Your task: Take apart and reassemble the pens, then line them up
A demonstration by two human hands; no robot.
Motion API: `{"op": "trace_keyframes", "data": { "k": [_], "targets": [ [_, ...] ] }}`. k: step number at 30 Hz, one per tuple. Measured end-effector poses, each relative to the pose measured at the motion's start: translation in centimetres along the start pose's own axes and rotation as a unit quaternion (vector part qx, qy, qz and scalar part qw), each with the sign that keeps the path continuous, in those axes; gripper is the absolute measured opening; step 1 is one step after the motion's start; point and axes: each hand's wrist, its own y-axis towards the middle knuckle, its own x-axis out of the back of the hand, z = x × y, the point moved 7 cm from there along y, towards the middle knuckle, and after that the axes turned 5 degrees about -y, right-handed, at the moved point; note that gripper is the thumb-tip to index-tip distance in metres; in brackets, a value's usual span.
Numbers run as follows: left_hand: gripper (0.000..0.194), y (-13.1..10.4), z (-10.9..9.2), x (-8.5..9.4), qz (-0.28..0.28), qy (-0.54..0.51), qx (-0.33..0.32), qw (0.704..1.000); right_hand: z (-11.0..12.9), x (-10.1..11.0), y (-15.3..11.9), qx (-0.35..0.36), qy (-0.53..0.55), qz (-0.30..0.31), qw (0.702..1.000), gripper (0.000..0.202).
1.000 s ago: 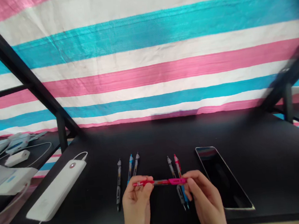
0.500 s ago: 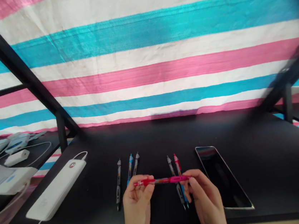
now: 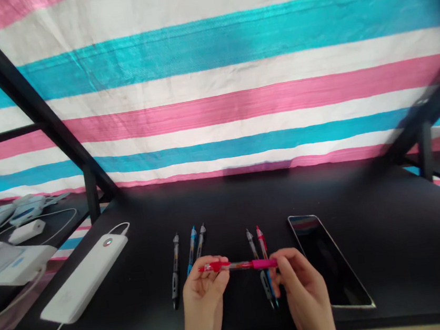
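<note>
A red and pink pen (image 3: 240, 265) lies level across both hands, above the near part of the black table. Its red end is pinched by my left hand (image 3: 204, 294) between thumb and fingers. At the pink end, my right hand (image 3: 300, 285) grips it the same way. Left of my left hand rests a grey pen (image 3: 175, 271); a blue pen (image 3: 191, 247) and another grey pen (image 3: 200, 240) lie just behind that hand, partly covered. Beside my right hand are a grey pen (image 3: 251, 240) and a red-topped pen (image 3: 262, 239), partly hidden.
A black smartphone (image 3: 329, 258) lies right of my right hand. On the left stands a white power bank (image 3: 84, 281) with a cable. Black frame bars (image 3: 52, 120) slope down at both sides before a striped sheet (image 3: 237, 105). White devices (image 3: 12, 263) sit far left.
The pen in my hands has turned slightly about its length, so its pink end shows a plainer side. Both hands keep their hold and have barely shifted.
</note>
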Motion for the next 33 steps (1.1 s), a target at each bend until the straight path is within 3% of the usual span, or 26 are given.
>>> {"op": "trace_keyframes", "data": {
  "k": [4,8,16,20,24,27,33],
  "targets": [
    [0.029,0.0,0.1,-0.1,0.006,-0.012,0.007,1.000,-0.1,0.1,0.0,0.012,-0.040,-0.001,0.999,0.018],
    [0.029,0.1,0.1,0.1,0.005,-0.017,0.007,1.000,0.4,-0.1,-0.1,0.030,-0.004,0.010,0.999,0.022],
    [0.033,0.1,-0.1,0.3,-0.014,-0.025,0.004,1.000,-0.2,-0.1,-0.2,-0.011,-0.043,-0.002,0.999,0.027],
    [0.034,0.1,-0.1,0.4,-0.026,-0.033,0.009,0.999,0.3,-0.2,-0.3,0.021,0.009,0.002,1.000,0.025],
    [0.035,0.1,-0.1,0.5,-0.027,-0.039,0.010,0.999,-0.1,-0.3,-0.2,0.005,0.012,0.022,1.000,0.018],
    [0.035,0.1,0.0,0.5,-0.032,-0.038,0.013,0.999,-0.3,0.0,-0.2,-0.002,-0.020,0.010,1.000,0.017],
    [0.036,0.2,0.1,0.6,-0.039,-0.043,0.011,0.998,1.0,0.1,-0.2,0.028,0.045,-0.020,0.998,0.020]
  ]
}}
